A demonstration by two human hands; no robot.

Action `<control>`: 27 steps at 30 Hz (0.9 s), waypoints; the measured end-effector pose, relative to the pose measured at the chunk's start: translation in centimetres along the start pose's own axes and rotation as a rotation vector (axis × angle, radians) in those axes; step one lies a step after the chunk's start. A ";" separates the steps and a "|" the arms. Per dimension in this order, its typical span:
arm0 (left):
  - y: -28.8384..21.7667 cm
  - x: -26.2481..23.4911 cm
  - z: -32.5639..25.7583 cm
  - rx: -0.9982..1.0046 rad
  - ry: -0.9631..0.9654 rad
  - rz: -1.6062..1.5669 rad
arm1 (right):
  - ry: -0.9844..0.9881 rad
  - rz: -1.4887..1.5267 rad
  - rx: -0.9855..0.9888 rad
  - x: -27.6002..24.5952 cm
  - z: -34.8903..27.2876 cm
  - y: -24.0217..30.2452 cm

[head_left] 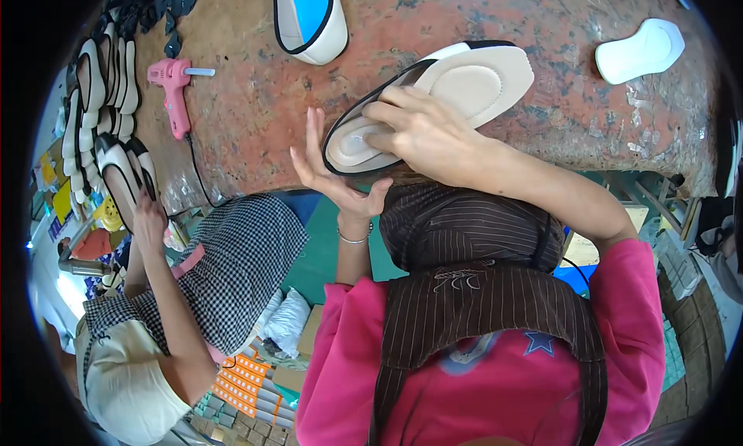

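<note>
Centre of frame: a shoe sole with beige insole [457, 86], black-rimmed, lies slanted on the worn brown surface [255, 113], heel end toward the upper right, toe end overhanging the near edge. Right hand [422, 133] is clamped over the toe half, fingers curled onto the insole and pressing down, probably to seat the padding into the rim. Left hand [329, 171] is spread flat, palm up beside and under the toe end at the surface edge, holding nothing; looks like a support from below.

Upper centre: a white shoe with blue lining [309, 17], well apart from the sole. Upper right: a white insole piece [641, 51], alone. Upper left: a pink glue gun [174, 90] lying flat, cord trailing off the near edge. Far left: a row of black-and-white shoes [104, 98] stacked on edge.

Lower left: another person in a checked apron [240, 268], their hand [148, 222] on one shoe of the row.

Open room: bare surface between glue gun and sole, and right of the sole up to the white piece. Near edge is ragged, right under the hands.
</note>
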State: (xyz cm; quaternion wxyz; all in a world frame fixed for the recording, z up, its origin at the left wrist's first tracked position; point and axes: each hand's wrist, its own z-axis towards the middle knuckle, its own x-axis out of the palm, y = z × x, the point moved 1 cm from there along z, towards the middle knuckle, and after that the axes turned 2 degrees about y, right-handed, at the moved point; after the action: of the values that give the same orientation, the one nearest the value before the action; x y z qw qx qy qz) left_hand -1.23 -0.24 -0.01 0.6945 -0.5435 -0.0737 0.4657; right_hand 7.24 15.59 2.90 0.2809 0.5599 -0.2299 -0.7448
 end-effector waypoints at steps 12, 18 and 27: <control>0.5 -0.1 0.4 -0.100 0.033 -0.046 | 0.169 -0.125 -0.069 2.3 0.5 1.0; 0.5 -0.7 0.4 -0.075 0.028 -0.036 | 0.160 -0.557 0.076 -1.1 -2.1 1.7; -6.2 6.5 -2.1 -0.157 0.105 0.246 | -0.593 -0.242 0.618 -8.0 0.8 -4.5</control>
State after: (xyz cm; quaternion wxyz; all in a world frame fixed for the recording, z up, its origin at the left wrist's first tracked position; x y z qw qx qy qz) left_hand 7.20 3.19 1.67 0.5904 -0.6247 -0.0062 0.5110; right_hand 7.44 24.31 5.81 -0.0668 0.4026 -0.4452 -0.7970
